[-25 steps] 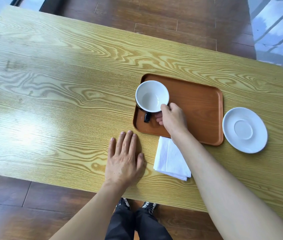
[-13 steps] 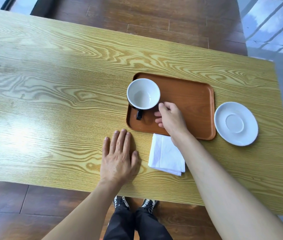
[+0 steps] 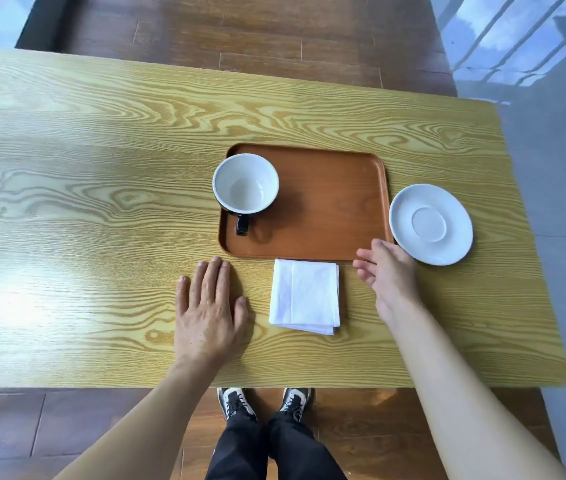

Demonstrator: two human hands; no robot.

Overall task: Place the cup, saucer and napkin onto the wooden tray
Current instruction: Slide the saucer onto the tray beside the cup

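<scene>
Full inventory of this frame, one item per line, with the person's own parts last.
table: 1, yellow-green wood grain, fills the view
wooden tray: 1, reddish brown, table centre
cup: 1, white inside, dark outside, upright on tray's left part
saucer: 1, white, on table right of tray
napkin: 1, white, folded, on table in front of tray
shoes: 2, black and white, on the floor
left hand: flat on table, empty
right hand: open, empty, beside saucer

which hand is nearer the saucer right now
Right. The right hand is open just at the saucer's near-left rim, beside the tray corner. The left hand lies flat on the table, beyond the napkin.
</scene>
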